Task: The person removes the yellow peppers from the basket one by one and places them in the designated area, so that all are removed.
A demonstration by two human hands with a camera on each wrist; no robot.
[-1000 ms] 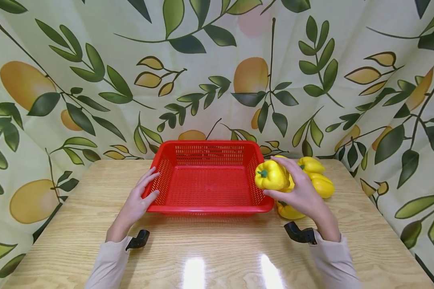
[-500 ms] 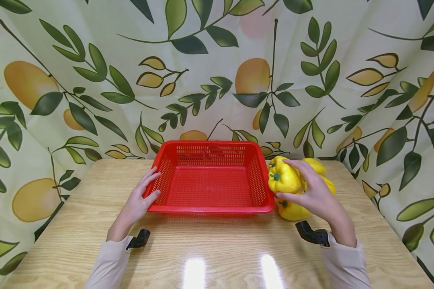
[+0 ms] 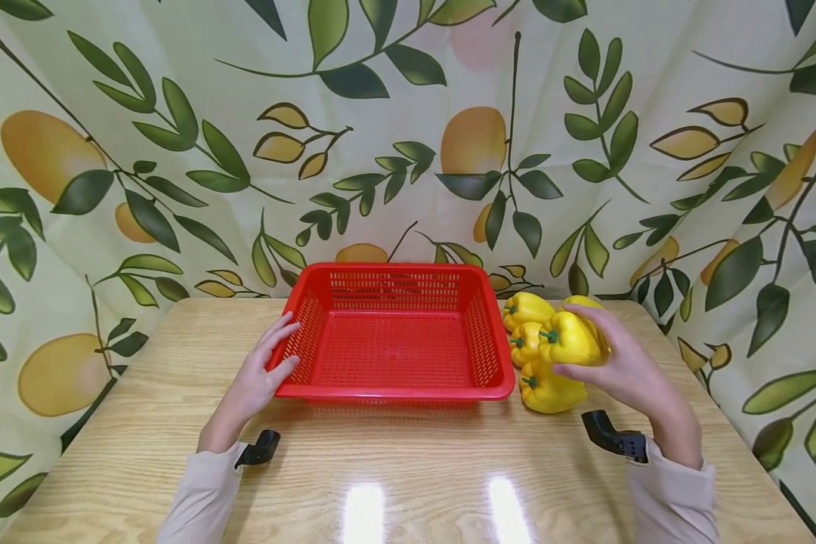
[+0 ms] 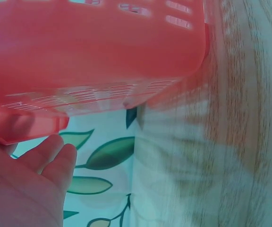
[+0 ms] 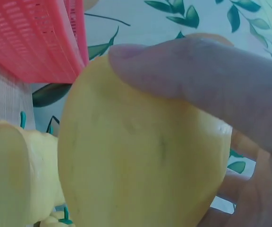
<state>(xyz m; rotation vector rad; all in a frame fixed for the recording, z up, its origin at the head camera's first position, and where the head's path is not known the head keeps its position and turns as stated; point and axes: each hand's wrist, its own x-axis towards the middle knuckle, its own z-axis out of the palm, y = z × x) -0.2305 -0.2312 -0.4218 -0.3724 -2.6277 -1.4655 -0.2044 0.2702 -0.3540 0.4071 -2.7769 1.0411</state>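
Observation:
My right hand (image 3: 625,363) holds a yellow bell pepper (image 3: 571,338) between thumb and fingers, its green stem pointing left. Close up in the right wrist view, the held bell pepper (image 5: 140,156) has the thumb (image 5: 174,71) pressed along its side. Other yellow bell peppers, the front one (image 3: 549,387) and the back one (image 3: 527,310) among them, lie around and below it, partly hidden. My left hand (image 3: 253,381) grips the left rim of a red plastic basket (image 3: 394,394), thumb and fingertips over the edge. In the left wrist view, some fingers (image 4: 55,161) show beneath the rim.
The basket stands on a light wooden table (image 3: 421,468), with no peppers visible inside. A leaf-and-fruit patterned curtain (image 3: 381,189) hangs behind and along both sides of the table. Black camera mounts sit at both wrists.
My right hand has moved right with the bell pepper, from the basket's right rim to over the other peppers, uncovering those on the left. The left hand and basket have stayed put.

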